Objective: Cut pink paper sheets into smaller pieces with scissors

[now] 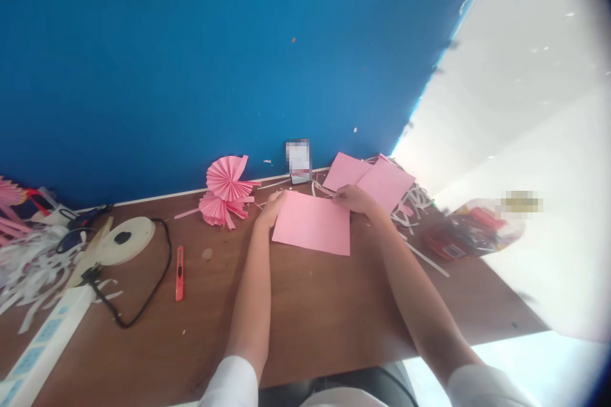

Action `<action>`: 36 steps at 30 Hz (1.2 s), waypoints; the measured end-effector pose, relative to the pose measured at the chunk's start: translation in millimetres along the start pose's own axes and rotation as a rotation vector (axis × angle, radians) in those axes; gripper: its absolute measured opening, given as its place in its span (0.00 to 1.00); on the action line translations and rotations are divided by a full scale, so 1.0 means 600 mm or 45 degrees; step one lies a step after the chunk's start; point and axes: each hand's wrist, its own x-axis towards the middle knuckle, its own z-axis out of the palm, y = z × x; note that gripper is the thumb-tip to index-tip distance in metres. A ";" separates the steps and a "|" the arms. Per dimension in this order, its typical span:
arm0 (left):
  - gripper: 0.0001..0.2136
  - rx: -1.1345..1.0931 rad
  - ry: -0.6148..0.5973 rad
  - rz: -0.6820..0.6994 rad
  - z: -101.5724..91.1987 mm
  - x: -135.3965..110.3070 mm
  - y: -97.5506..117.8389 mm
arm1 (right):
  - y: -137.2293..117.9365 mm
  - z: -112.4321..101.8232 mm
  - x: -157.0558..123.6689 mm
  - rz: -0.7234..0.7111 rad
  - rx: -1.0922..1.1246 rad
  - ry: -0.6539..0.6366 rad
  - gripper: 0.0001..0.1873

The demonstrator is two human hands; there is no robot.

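A pink sheet of paper (312, 224) is held up at its two far corners, tilted above the brown table. My left hand (273, 208) grips its left edge near the top, with the fingers partly hidden behind the sheet. At the top right corner, my right hand (352, 198) pinches the paper between thumb and fingers. Two more pink sheets (386, 183) lie just beyond my right hand, one overlapping the other. To the left of my left hand, pleated pink paper fans (230, 179) rest near the wall.
An orange box cutter (179, 273) lies left of my arms. Farther left are a white tape roll (126, 240), a black cable (165, 267), a power strip (50, 343) and shredded white strips (38, 273). A phone-like device (299, 162) leans on the blue wall. A plastic bag (472, 229) sits right.
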 end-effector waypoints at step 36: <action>0.28 0.011 0.062 0.017 -0.004 0.001 -0.003 | 0.019 -0.014 -0.010 0.054 0.118 -0.146 0.07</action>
